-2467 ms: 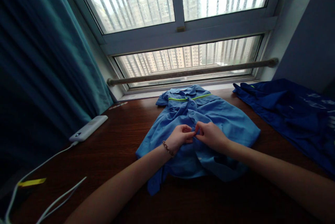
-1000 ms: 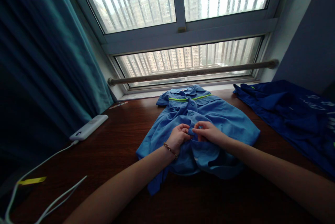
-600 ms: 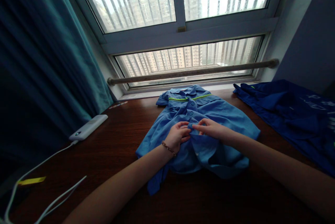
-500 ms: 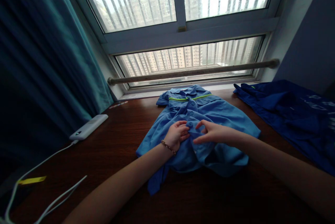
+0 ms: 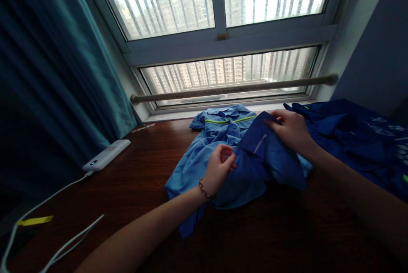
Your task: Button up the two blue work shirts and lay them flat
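Observation:
A light blue shirt with a yellow-green stripe lies on the dark wooden table, collar toward the window. My left hand, a bead bracelet on its wrist, is closed in a pinch on the shirt's front edge near the middle. My right hand is closed on the right front panel and holds it lifted and folded back toward the right, showing the darker inner side.
A pile of dark blue garments lies at the right. A white power bank with a white cable sits at the left, beside a teal curtain. A yellow tag lies near the front left. A rail crosses the window.
Both hands were pinched together at the shirt's button line. Now my right hand has swung up and right, lifting the right front panel open; my left hand stays near the middle.

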`<state>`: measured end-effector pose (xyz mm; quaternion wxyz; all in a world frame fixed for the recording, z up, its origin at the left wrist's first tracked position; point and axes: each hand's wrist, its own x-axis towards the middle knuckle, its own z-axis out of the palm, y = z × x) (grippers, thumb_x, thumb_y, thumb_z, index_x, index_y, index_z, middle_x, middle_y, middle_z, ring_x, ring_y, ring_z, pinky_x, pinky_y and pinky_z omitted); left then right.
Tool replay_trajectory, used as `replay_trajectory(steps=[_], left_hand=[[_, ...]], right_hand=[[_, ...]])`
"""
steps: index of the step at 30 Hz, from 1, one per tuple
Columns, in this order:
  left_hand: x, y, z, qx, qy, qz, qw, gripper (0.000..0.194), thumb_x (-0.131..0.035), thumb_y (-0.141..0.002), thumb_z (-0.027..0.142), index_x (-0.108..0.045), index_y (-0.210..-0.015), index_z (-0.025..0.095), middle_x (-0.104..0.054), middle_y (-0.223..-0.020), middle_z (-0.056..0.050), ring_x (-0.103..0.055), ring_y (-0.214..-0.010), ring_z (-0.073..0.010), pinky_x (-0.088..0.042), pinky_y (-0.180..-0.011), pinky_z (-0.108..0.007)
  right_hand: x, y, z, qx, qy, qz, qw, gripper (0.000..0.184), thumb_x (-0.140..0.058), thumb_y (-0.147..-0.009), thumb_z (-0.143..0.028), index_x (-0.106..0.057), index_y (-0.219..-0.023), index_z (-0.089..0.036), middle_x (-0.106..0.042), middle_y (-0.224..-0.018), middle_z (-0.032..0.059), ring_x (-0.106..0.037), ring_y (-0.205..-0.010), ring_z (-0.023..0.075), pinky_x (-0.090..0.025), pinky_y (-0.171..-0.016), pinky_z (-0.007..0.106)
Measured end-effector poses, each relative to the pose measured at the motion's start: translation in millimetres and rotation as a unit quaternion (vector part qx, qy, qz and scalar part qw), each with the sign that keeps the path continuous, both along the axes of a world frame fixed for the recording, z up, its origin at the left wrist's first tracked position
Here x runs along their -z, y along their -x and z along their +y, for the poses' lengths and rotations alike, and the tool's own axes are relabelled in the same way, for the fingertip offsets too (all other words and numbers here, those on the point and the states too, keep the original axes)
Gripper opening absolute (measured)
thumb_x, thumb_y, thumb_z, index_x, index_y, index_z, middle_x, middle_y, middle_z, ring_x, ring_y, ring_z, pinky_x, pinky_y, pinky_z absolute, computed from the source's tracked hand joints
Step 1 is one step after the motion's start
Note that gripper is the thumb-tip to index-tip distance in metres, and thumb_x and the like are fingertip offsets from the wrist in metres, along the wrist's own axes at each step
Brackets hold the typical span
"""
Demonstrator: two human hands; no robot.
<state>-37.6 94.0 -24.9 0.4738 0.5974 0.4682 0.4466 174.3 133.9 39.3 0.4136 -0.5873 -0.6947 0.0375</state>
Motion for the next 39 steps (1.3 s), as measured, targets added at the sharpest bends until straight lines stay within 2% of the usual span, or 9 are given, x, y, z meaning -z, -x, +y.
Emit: replay_trajectory(steps=[2, 4, 7, 11, 17, 22, 28, 35, 39], left_hand=[[-1.9, -3, -16, 0.117, -0.116, 0.144, 0.976, 0.011, -0.056, -0.075, 0.025, -0.055, -0.085, 0.02, -0.058, -0.079, -0.003, -0.056, -0.069, -0.0145, -0.043, -0.062, -0.023], [1.0, -7, -28, 0.213, -0.181, 0.271, 0.921, 0.019, -0.06, -0.073, 0.029, -0.058, -0.09, 0.022, -0.058, -0.086, -0.004, -0.055, -0.077, -0.0175, -0.043, -0.068, -0.025], [11.9, -10, -33, 0.244, -0.224, 0.385, 0.862, 0.035, -0.063, -0.07, 0.03, -0.055, -0.102, 0.02, -0.056, -0.095, -0.007, -0.055, -0.082, -0.0215, -0.043, -0.071, -0.028], [18.6, -10, -26, 0.263, -0.219, 0.425, 0.838, 0.033, -0.052, -0.075, 0.019, -0.053, -0.108, 0.02, -0.057, -0.097, -0.008, -0.057, -0.078, -0.0215, -0.045, -0.069, -0.029], [-5.8, 0, -27, 0.379, -0.229, 0.392, 0.806, 0.054, -0.051, -0.064, 0.001, -0.055, -0.111, 0.028, -0.058, -0.108, -0.004, -0.054, -0.097, -0.0225, -0.043, -0.083, -0.029], [-4.2, 3, -27, 0.401, -0.177, 0.368, 0.82, 0.027, -0.061, -0.069, 0.017, -0.065, -0.094, 0.028, -0.064, -0.073, 0.001, -0.058, -0.064, -0.0147, -0.043, -0.056, -0.02], [16.7, -5, -29, 0.282, -0.145, 0.373, 0.872, 0.032, -0.074, -0.056, 0.022, -0.063, -0.086, 0.019, -0.06, -0.062, 0.0, -0.053, -0.053, -0.0154, -0.035, -0.045, -0.022], [9.3, -4, -33, 0.253, -0.193, 0.413, 0.853, 0.005, -0.061, -0.067, 0.015, -0.06, -0.064, 0.019, -0.06, -0.065, -0.003, -0.054, -0.058, -0.0167, -0.036, -0.051, -0.024], [1.0, -2, -27, 0.215, -0.18, 0.375, 0.884, 0.013, -0.053, -0.072, 0.012, -0.062, -0.069, 0.019, -0.063, -0.068, -0.004, -0.057, -0.06, -0.0173, -0.039, -0.055, -0.025]], right_hand=[[-0.2, 1, -2, 0.018, -0.036, -0.022, 0.999, 0.017, -0.054, -0.073, -0.029, -0.064, -0.082, -0.017, -0.063, -0.082, 0.0054, -0.056, -0.071, 0.0177, -0.039, -0.065, 0.027], [0.4, 5, -6, -0.001, -0.04, -0.032, 0.999, 0.014, -0.055, -0.073, -0.027, -0.063, -0.079, -0.017, -0.063, -0.081, 0.0048, -0.056, -0.071, 0.0169, -0.039, -0.065, 0.027], [1.4, 13, -12, -0.06, -0.013, -0.044, 0.997, 0.01, -0.058, -0.07, -0.026, -0.061, -0.073, -0.017, -0.061, -0.073, 0.0027, -0.054, -0.066, 0.0148, -0.038, -0.061, 0.025], [1.6, 20, -20, -0.176, 0.059, -0.07, 0.98, 0.009, -0.061, -0.067, -0.025, -0.06, -0.068, -0.016, -0.058, -0.065, -0.0003, -0.051, -0.061, 0.0118, -0.035, -0.055, 0.022], [5.7, 31, -36, -0.36, 0.223, -0.115, 0.898, 0.014, -0.064, -0.064, -0.029, -0.064, -0.07, -0.016, -0.056, -0.062, -0.002, -0.049, -0.058, 0.0102, -0.033, -0.051, 0.019], [17.3, 40, -43, -0.407, 0.277, -0.127, 0.861, 0.013, -0.061, -0.065, -0.024, -0.068, -0.073, -0.017, -0.058, -0.062, -0.0012, -0.049, -0.057, 0.0099, -0.033, -0.049, 0.019], [26.9, 41, -41, -0.353, 0.26, -0.116, 0.891, 0.012, -0.058, -0.065, -0.022, -0.068, -0.068, -0.016, -0.058, -0.059, -0.0004, -0.046, -0.054, 0.0099, -0.029, -0.047, 0.02], [29.1, 43, -41, -0.302, 0.289, -0.14, 0.897, 0.013, -0.051, -0.065, -0.019, -0.062, -0.058, -0.015, -0.05, -0.05, -0.0016, -0.04, -0.048, 0.0083, -0.024, -0.043, 0.021], [27.6, 46, -41, -0.295, 0.264, -0.111, 0.912, 0.009, -0.049, -0.065, -0.017, -0.058, -0.061, -0.015, -0.049, -0.053, -0.0021, -0.041, -0.051, 0.0082, -0.025, -0.045, 0.021]])
